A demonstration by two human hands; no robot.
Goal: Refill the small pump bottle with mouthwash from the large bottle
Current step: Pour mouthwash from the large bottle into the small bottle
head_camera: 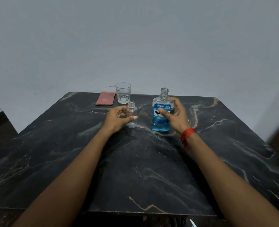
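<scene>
The thumb of the left hand is laid across the front of the small pump bottle, with the fingers curled at its left side; how firmly it is held cannot be told. The large bottle is clasped by the right hand, thumb on the label, fingers behind. Both forearms are stretched forward over the dark marble table. The 2 bottles are stood upright near mid-table, just apart, open necks pointed up. The small bottle is clear and empty; blue liquid is held in the large bottle.
</scene>
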